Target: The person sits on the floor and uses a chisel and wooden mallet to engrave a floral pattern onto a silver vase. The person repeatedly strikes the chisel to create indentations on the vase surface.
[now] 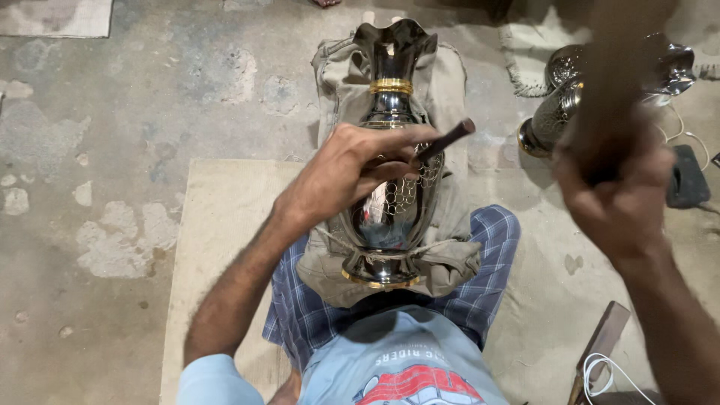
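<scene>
A shiny dark metal vase (392, 206) with gold bands lies lengthwise on a beige cloth pad (450, 90) across my lap, its flared mouth pointing away from me. My left hand (349, 172) rests on the vase's belly and grips a thin dark chisel (446, 140), with its tip hidden under my fingers. My right hand (619, 195) is raised to the right, closed around a blurred brown wooden mallet (611, 90) held above the vase level. A net-like engraved pattern shows on the vase beside my left fingers.
A second engraved metal vase (559, 105) lies on the floor at the upper right, next to a dark block (686, 176) with a white cord. A wooden piece (600, 349) with white wire sits at lower right. I sit on a beige mat (217, 225) on a worn concrete floor.
</scene>
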